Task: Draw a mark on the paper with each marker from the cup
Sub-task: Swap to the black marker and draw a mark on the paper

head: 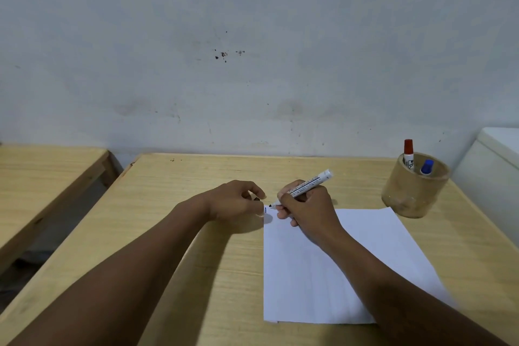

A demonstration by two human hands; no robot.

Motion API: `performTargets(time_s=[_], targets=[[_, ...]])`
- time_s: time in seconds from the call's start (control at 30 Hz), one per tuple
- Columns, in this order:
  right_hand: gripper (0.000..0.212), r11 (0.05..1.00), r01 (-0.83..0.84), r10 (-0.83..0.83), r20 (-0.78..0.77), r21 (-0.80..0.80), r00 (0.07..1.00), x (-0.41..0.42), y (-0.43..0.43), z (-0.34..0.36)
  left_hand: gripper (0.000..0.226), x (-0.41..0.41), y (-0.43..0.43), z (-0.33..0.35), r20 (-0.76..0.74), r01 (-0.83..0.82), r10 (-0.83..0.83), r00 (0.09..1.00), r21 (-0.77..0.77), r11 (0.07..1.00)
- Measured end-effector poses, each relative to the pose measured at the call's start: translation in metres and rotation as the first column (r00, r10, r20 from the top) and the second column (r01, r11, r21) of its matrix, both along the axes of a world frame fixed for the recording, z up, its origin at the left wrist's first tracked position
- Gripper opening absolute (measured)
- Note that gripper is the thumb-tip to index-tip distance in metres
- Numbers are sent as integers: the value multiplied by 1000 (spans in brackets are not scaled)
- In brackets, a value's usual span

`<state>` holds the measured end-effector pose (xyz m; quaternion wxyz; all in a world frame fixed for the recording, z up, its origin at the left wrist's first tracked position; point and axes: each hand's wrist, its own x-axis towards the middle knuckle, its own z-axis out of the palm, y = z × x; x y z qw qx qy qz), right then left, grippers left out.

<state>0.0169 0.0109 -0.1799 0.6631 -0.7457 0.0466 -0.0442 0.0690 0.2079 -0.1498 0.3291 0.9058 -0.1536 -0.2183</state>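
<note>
A white sheet of paper lies on the wooden table. My right hand grips a white marker with a black tip, uncapped, its tip at the paper's far left corner. A short blue mark shows at that corner. My left hand rests just left of the paper, fingers curled around a small black cap. A round wooden cup stands at the far right of the table, holding a red-capped marker and a blue-capped marker.
A second wooden table stands to the left across a gap. A white box-like object sits beyond the cup at the right edge. A pale wall runs behind the table.
</note>
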Motion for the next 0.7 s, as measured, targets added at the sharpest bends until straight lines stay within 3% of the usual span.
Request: performTargets(time_s=[0.17, 0.5, 0.7], targets=[[5, 995, 11, -6, 47, -103, 999, -2, 1, -3, 84, -7, -2, -8, 141, 56, -71, 987, 105, 993], [5, 983, 12, 6, 96, -183, 995, -3, 3, -7, 87, -8, -2, -8, 151, 43, -55, 987, 79, 996], [7, 984, -21, 29, 43, -179, 999, 0, 2, -9, 86, -10, -2, -7, 140, 40, -50, 989, 72, 997]])
